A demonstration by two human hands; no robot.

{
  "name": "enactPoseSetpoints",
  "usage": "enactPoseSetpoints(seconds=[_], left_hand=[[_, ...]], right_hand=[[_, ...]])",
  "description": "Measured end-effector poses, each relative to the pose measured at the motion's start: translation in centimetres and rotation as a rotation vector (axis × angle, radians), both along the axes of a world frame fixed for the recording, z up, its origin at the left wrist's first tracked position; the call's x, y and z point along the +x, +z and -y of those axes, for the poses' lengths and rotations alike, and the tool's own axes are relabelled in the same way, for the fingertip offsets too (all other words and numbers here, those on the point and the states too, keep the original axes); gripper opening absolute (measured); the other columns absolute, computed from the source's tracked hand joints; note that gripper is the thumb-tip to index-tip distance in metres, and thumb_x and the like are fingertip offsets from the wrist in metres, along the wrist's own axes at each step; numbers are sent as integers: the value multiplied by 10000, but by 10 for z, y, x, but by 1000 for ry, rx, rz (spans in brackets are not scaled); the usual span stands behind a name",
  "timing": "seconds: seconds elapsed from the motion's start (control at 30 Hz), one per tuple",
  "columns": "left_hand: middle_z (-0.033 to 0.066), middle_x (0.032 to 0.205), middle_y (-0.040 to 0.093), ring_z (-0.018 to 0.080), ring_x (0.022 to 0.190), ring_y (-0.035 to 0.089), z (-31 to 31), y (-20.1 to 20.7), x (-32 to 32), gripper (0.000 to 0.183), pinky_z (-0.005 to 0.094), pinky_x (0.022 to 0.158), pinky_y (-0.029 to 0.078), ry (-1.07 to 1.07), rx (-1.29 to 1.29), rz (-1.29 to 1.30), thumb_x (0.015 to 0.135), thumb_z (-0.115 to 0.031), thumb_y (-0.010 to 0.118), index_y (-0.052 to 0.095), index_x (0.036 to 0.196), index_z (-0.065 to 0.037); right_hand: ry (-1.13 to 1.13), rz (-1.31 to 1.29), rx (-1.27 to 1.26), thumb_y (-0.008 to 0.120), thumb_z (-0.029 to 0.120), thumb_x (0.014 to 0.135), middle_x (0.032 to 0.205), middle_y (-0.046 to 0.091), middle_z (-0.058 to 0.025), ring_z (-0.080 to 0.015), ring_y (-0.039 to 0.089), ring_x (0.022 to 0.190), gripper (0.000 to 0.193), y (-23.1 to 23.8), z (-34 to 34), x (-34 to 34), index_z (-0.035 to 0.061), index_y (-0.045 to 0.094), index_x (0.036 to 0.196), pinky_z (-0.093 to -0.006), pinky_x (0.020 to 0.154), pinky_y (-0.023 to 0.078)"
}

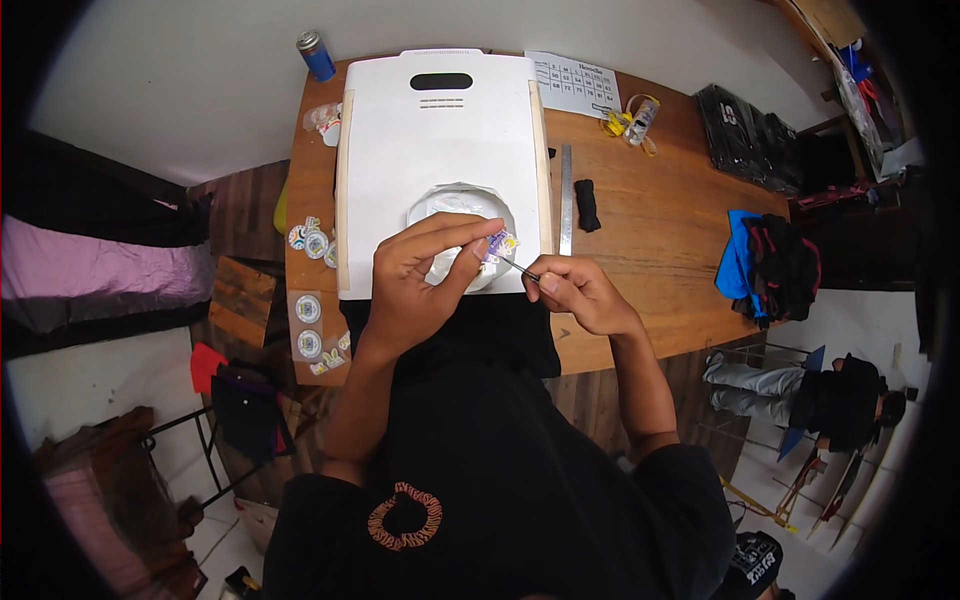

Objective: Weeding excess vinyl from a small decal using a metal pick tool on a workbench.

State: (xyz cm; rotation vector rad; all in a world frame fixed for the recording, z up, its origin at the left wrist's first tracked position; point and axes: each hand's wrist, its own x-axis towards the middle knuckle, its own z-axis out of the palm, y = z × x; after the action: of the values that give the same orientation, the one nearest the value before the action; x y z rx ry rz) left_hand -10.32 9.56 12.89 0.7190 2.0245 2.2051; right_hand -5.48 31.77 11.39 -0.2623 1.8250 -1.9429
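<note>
Left hand pinching glossy sticker, thin tool

Counts: 2 hands, left hand + right hand. 1 small purple sticker piece, 1 thin pick tool. 1 white board w/ 1 white crumpled sheet. 1 wooden table. 1 steel ruler, 1 black roll, 1 blue can, 1 printed paper sheet. Round stickers left side: approx 5, exact no. unclear. 1 black bag stack.
</note>
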Motion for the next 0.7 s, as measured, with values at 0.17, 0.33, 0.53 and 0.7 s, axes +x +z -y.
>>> enactPoseSetpoints(seconds=[0.17,0.33,0.53,0.7], left_hand=[[179,1041,653,196,983,643,-1,0,0,213,268,859,539,-4,-4,-2,880,65,583,655,1080,62],[178,1044,653,196,984,642,0,1,-1,213,271,866,537,-16,-11,-9,881,64,583,655,1081,61],[177,1042,655,200,985,643,0,0,-1,210,275,867,537,-24,-19,3,880,60,589,658,1078,59],[176,1040,658,203,987,644,1,1,-2,209,277,866,537,-26,-27,0,879,58,593,660,1077,54]], right_hand=[[-15,-27,8,436,253,1009,610,387,54,-25,302,525,321,3,3,0,-17,570,897,-197,482,252],[-2,-31,6,435,238,1009,610,391,55,-23,302,523,310,5,3,-1,-17,573,898,-196,482,252],[1,-31,16,434,223,1008,610,393,55,-22,304,523,300,4,3,-2,-16,574,893,-195,484,254],[13,-18,22,435,222,1008,612,394,55,-22,307,527,300,4,1,-3,-15,575,889,-198,484,257]])
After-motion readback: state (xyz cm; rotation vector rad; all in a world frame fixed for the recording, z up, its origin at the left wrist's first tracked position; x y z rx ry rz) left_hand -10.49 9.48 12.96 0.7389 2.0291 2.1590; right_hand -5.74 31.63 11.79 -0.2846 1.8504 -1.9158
